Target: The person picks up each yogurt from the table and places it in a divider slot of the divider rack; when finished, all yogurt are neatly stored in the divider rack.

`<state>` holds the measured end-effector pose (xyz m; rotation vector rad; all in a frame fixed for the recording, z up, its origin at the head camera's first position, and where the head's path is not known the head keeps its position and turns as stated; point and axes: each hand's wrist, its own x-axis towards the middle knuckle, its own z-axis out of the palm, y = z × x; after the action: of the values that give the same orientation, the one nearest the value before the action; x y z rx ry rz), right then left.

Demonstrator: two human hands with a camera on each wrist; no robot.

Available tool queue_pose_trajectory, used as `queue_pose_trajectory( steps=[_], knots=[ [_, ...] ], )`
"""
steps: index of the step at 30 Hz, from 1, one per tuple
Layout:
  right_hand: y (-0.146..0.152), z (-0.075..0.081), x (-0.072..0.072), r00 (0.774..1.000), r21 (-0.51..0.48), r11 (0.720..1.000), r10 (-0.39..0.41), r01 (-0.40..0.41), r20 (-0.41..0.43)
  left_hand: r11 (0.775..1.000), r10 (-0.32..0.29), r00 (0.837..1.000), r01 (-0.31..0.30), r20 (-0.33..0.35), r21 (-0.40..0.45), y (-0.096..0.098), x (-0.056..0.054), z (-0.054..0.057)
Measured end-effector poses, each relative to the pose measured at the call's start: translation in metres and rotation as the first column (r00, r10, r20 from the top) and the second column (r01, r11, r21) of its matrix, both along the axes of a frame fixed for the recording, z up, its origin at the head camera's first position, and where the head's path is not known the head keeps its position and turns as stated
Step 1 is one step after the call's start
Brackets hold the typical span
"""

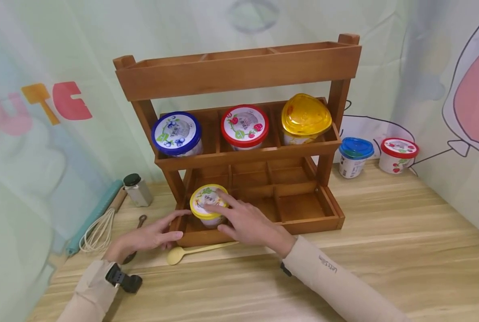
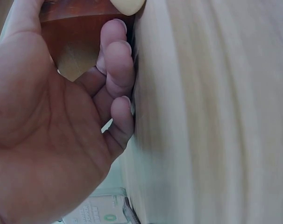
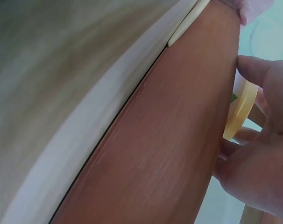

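Head view: the yellow-lidded tub [image 1: 198,206] sits in the front-left compartment of the wooden rack's [image 1: 239,69] lowest tier; the right hand [image 1: 250,221] lies over it, fingertips on the lid [image 1: 201,196] and thumb spread toward the near side, touching rather than clamped; the left hand [image 1: 152,235] rests against the rack's left front corner, fingers loosely bent, holding nothing that I can make out; the two hands stand apart, with a pale yellow spoon [image 1: 176,255] lying on the table just before the rack; I'd guess the tub is light and its smooth walls rather thin, so a hard squeeze could dent them; the lid's rim looks the stiffest part, and fingers and thumb set opposite each other just beneath it seem the surest hold; whether it's full, I can't tell from here.
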<state>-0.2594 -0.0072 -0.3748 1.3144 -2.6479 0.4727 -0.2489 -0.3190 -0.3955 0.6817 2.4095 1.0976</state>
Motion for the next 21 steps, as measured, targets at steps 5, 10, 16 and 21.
queue_pose_trajectory(
  steps=[5,10,16,21],
  knots=[
    [0.002,0.001,-0.004,1.000,0.000,1.000,0.021,-0.021,-0.005,1.000,0.014,1.000,-0.013,0.013,-0.012,0.000,0.001,0.002],
    [0.007,0.006,-0.006,0.998,0.032,0.998,0.055,-0.056,0.013,1.000,0.014,1.000,-0.014,0.022,-0.017,0.000,0.002,0.003],
    [0.014,0.013,-0.008,0.991,0.046,0.991,0.125,-0.127,0.046,1.000,0.016,0.999,-0.016,0.029,-0.013,0.000,0.004,0.003],
    [0.024,0.020,-0.010,0.982,0.042,0.985,0.165,-0.169,0.090,1.000,0.019,0.999,-0.019,0.035,-0.022,0.001,0.002,0.003]
  ],
)
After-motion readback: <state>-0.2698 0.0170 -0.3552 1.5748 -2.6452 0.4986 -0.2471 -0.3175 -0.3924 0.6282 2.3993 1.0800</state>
